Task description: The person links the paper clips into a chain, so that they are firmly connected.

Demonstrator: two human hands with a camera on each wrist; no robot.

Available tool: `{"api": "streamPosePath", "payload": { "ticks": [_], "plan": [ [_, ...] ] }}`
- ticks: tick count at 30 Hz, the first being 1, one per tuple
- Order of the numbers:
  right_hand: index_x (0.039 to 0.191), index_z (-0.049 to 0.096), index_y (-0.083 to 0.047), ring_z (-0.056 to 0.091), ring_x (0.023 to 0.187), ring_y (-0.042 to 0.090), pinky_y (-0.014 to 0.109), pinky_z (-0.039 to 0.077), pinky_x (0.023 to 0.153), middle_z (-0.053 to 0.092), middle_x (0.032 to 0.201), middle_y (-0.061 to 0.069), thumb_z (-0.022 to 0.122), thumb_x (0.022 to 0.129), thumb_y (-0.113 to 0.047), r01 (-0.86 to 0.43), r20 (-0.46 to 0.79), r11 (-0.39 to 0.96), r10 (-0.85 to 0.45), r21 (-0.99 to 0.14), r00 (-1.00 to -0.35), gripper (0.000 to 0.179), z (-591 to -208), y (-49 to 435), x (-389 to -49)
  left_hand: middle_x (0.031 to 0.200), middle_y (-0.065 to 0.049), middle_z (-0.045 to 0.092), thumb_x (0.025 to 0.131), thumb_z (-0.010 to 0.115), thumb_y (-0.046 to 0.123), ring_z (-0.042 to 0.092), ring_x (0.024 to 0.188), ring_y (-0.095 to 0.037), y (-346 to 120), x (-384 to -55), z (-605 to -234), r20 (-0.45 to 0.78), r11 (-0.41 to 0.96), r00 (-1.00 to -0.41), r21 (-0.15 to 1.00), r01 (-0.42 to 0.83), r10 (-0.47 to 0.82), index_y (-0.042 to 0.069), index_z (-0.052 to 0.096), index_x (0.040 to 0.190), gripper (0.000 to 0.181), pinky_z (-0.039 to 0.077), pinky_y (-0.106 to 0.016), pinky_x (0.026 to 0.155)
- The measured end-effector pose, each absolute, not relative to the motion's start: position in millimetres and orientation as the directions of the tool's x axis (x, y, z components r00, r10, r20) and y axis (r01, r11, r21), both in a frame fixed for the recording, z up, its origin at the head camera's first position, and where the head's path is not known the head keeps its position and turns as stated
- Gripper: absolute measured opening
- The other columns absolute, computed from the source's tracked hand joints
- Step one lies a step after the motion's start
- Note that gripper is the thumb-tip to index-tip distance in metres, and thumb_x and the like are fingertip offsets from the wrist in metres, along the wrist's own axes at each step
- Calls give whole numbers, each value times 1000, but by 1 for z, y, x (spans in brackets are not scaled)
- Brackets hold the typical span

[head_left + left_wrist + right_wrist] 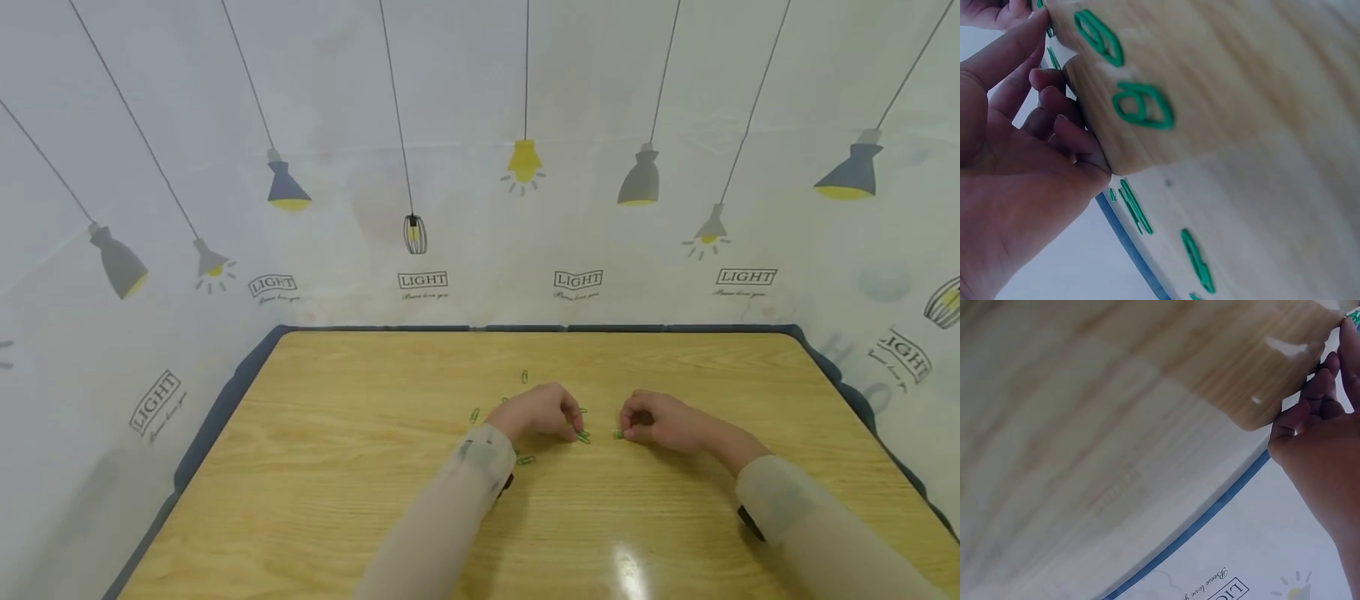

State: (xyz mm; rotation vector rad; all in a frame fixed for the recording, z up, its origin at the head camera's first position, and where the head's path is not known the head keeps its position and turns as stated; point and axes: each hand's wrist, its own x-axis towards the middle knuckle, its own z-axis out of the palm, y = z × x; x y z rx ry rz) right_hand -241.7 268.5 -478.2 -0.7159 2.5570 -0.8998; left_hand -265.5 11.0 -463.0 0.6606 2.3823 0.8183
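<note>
Both hands are low over the wooden table, facing each other. The left hand (542, 412) has its thumb and forefinger together at a small green paper clip (584, 437), its other fingers curled in. Across a short gap, the right hand (663, 421) pinches another green paper clip (618, 434) between thumb and forefinger. A sliver of green (1354, 317) shows by its fingertips in the right wrist view. Under the left hand lie two loose paper clips, one rounded clip (1144, 105) and another clip (1099, 37) beyond it.
More green paper clips lie left of the hands, among them a far clip (525, 377), a left clip (474, 415) and a near clip (526, 460). The wooden table (337, 467) has a dark blue edge (480, 328), with lamp-printed white sheeting (480, 242) around it.
</note>
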Motion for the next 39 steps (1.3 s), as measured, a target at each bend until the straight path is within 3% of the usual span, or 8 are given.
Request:
{"api": "streamPosePath", "payload": {
  "ticks": [11,15,19,24,28,31,35,39],
  "plan": [
    [93,63,-12,50,90,18,28,44,79,53,97,6,63,96,-16,-285,-227,705,-537,-649,-812,5,-473,265,-246,85,8,64,89,73,19,53,77,-8,12,-266,-465,-327,710,-722,630,313,609,18,67,83,9,44,-24,72],
    [94,62,-13,51,90,18,30,44,80,56,97,4,64,96,-18,-276,-235,712,-530,-645,-815,5,-472,265,-247,86,7,64,92,69,21,55,79,-9,6,-267,-464,-301,672,-712,670,315,634,19,68,84,8,45,-25,74],
    [96,62,-13,53,89,18,30,46,78,60,96,2,63,96,-19,-243,-244,716,-504,-654,-829,6,-469,267,-249,92,5,66,93,67,23,57,82,-11,-6,-273,-463,-260,597,-709,753,275,655,16,71,89,9,48,-27,76],
    [95,63,-9,53,84,20,30,45,72,62,92,6,65,95,-16,-160,-260,701,-452,-695,-854,8,-462,267,-249,95,0,66,94,65,17,56,81,-13,-17,-282,-459,-207,528,-725,812,247,657,12,71,99,9,47,-25,68],
    [97,65,-4,55,84,22,32,47,72,65,94,12,65,94,-16,-149,-234,665,-451,-732,-861,12,-455,263,-248,105,-1,67,96,59,10,56,82,-13,-25,-284,-454,-193,527,-715,803,278,672,16,70,115,23,43,-24,59],
    [109,65,-4,58,91,24,36,50,78,66,106,16,61,97,-16,-162,-212,630,-475,-760,-854,18,-450,256,-245,116,-2,66,97,54,8,53,82,-14,-30,-280,-450,-197,527,-709,802,281,677,20,71,119,30,39,-25,55],
    [130,60,-10,58,92,28,42,54,82,61,113,19,49,103,-15,-179,-202,599,-513,-781,-834,30,-442,244,-242,119,-9,65,101,52,13,55,83,-18,-37,-274,-443,-181,504,-720,823,263,670,19,70,118,26,46,-30,62],
    [126,60,-12,56,88,31,46,54,82,57,99,20,42,106,-17,-213,-150,558,-533,-802,-833,27,-433,231,-243,108,-6,70,99,58,17,62,88,-18,-43,-269,-432,-145,469,-757,852,232,637,20,68,117,21,55,-46,78]
  ]
}}
